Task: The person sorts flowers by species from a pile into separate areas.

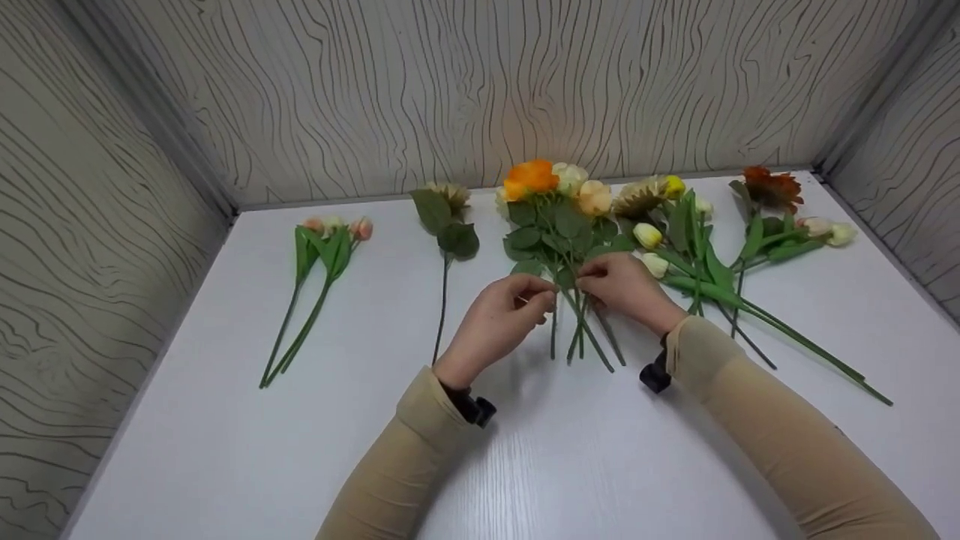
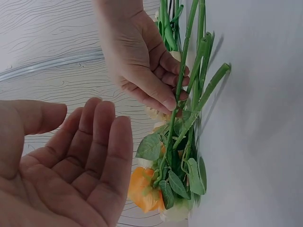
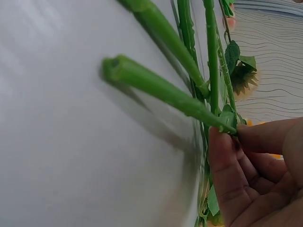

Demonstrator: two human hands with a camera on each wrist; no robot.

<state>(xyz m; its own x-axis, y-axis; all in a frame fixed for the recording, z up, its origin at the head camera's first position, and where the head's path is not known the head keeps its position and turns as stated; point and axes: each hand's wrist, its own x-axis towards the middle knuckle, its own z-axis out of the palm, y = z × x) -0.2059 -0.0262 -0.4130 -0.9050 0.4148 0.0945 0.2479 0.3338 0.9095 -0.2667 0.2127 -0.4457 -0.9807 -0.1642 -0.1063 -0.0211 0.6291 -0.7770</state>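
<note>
Stems of a rose bunch [image 1: 570, 225] with orange, cream and peach heads cross between my two hands. My right hand [image 1: 626, 289] pinches a green stem [image 3: 161, 92] between thumb and fingertips. That pinch also shows in the left wrist view, where the right hand [image 2: 142, 56] is above the orange rose [image 2: 144, 189]. Just left of the stems is my left hand [image 1: 499, 319]. Its fingers are loosely bent and apart from the thumb, and the left palm [image 2: 71, 189] holds nothing.
Two tulip stems [image 1: 315, 322] with pink heads lie at the left. A single beige flower [image 1: 450, 196] on a dark stem lies beside the bunch. To the right are yellow and white tulips [image 1: 649, 236] and a rust-red flower [image 1: 769, 187]. Patterned walls [image 1: 450, 90] border the white table [image 1: 225, 450].
</note>
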